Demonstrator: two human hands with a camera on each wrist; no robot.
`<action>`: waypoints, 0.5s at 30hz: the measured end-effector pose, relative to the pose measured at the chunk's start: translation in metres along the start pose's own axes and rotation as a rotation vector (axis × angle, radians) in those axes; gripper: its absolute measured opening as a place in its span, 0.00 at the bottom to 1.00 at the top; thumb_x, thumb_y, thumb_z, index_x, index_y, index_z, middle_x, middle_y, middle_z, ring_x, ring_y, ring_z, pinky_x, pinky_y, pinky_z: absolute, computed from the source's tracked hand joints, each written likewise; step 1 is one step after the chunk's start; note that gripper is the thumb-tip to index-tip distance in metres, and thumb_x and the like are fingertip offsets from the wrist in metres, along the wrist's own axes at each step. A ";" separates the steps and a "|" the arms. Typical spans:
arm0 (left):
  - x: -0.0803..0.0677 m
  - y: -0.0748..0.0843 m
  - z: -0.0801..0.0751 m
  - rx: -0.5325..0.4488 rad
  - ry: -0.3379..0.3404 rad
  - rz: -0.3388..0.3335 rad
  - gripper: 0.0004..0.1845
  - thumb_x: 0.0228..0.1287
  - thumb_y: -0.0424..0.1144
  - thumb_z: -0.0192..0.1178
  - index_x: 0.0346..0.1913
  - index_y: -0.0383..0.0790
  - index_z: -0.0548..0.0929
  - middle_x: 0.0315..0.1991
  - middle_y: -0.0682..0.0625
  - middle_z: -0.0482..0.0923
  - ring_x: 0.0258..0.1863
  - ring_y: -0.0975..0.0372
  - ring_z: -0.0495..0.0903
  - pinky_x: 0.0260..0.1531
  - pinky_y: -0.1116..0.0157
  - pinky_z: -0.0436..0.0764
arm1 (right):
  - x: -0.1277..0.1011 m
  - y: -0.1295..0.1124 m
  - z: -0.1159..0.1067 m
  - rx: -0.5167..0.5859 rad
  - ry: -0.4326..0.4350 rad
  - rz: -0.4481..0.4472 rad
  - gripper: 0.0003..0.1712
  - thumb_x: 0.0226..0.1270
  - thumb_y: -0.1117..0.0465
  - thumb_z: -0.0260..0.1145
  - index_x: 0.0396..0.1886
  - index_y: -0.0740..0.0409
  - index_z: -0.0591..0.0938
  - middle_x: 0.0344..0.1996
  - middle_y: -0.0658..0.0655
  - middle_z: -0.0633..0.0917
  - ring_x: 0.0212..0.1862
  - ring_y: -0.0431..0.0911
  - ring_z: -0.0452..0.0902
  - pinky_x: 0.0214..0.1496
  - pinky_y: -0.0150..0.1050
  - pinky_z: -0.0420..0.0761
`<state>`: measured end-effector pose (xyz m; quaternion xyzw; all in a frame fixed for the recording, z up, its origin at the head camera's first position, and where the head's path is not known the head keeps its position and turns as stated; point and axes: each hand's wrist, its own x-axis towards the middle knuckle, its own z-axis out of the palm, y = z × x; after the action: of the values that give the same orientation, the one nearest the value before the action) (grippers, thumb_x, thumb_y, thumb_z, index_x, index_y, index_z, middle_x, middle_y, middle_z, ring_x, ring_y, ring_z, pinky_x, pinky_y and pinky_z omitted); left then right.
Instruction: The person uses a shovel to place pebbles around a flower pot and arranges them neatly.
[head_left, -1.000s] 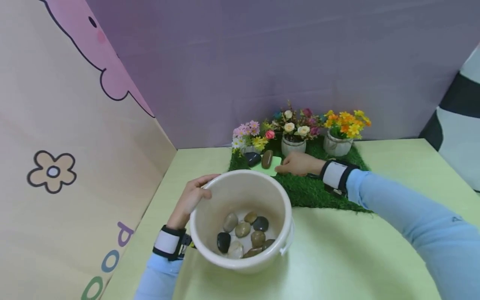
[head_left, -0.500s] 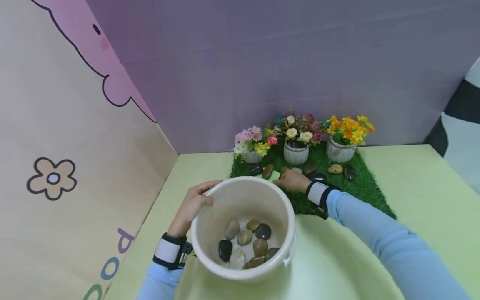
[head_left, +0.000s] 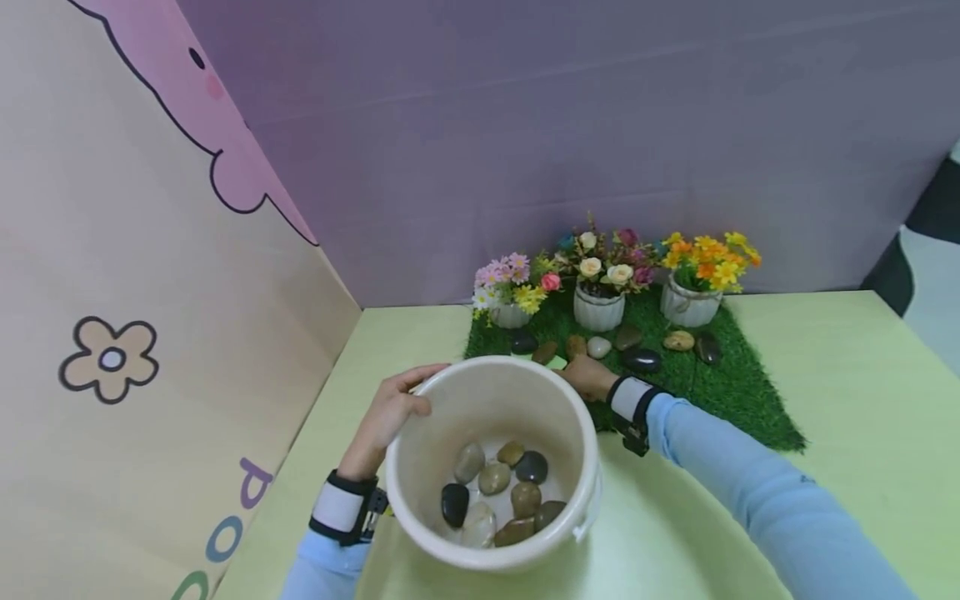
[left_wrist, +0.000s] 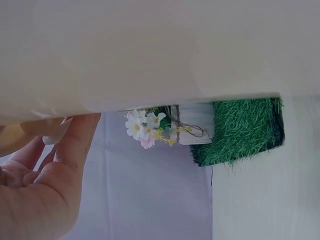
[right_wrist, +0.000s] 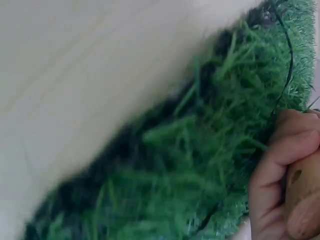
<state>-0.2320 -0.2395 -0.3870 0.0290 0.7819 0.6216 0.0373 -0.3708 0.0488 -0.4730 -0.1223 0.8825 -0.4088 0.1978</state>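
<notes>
My left hand (head_left: pixel 390 412) grips the rim of a cream bucket (head_left: pixel 495 379), thumb inside, the bucket's mouth tilted toward me. Several pebbles, such as a black pebble (head_left: pixel 454 505), lie on its bottom. Just behind the rim, my right hand (head_left: pixel 588 379) holds a small shovel by its wooden handle (right_wrist: pixel 305 210). Only a sliver of the light green blade (head_left: pixel 557 363) shows over the rim; the bucket hides the rest. A brown pebble (head_left: pixel 544 352) and a dark pebble (head_left: pixel 523 341) appear at the blade.
Several more pebbles, including a glossy black pebble (head_left: pixel 641 360), lie on an artificial grass mat (head_left: pixel 738 400). Three flower pots stand along its back, with a white pot (head_left: pixel 598 310) in the middle. Behind them rises a purple wall (head_left: pixel 525 150).
My right hand has come down and nearer the bucket with the shovel and the pebbles at its blade. Pebbles on the mat behind it now show. The left hand keeps its grip.
</notes>
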 end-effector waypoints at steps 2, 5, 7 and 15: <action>0.000 0.000 0.000 0.002 0.004 0.003 0.33 0.40 0.22 0.48 0.55 0.45 0.78 0.49 0.41 0.78 0.38 0.53 0.81 0.32 0.56 0.82 | -0.002 -0.001 0.001 0.114 -0.026 0.017 0.25 0.59 0.58 0.56 0.02 0.50 0.65 0.02 0.44 0.63 0.08 0.36 0.58 0.13 0.29 0.61; 0.000 0.000 0.001 0.000 0.002 0.005 0.33 0.40 0.23 0.49 0.55 0.46 0.78 0.49 0.41 0.78 0.38 0.53 0.81 0.32 0.56 0.82 | -0.004 -0.003 0.004 0.275 -0.037 0.064 0.21 0.56 0.63 0.56 0.04 0.51 0.67 0.04 0.45 0.65 0.10 0.37 0.61 0.14 0.29 0.64; -0.001 0.001 0.001 0.001 0.000 0.008 0.33 0.40 0.23 0.49 0.55 0.46 0.78 0.49 0.41 0.78 0.38 0.53 0.81 0.32 0.56 0.82 | -0.007 -0.005 0.005 0.334 -0.038 0.079 0.20 0.55 0.65 0.56 0.05 0.51 0.67 0.05 0.45 0.65 0.11 0.38 0.62 0.15 0.30 0.65; -0.003 0.002 0.002 0.001 0.018 0.009 0.33 0.40 0.23 0.49 0.55 0.46 0.77 0.49 0.42 0.78 0.37 0.54 0.81 0.32 0.56 0.82 | -0.011 -0.010 0.007 0.318 -0.073 0.102 0.19 0.49 0.71 0.56 0.04 0.50 0.67 0.07 0.45 0.64 0.13 0.38 0.61 0.19 0.29 0.66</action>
<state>-0.2293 -0.2374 -0.3851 0.0270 0.7824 0.6216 0.0274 -0.3570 0.0422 -0.4667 -0.0592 0.8039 -0.5279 0.2674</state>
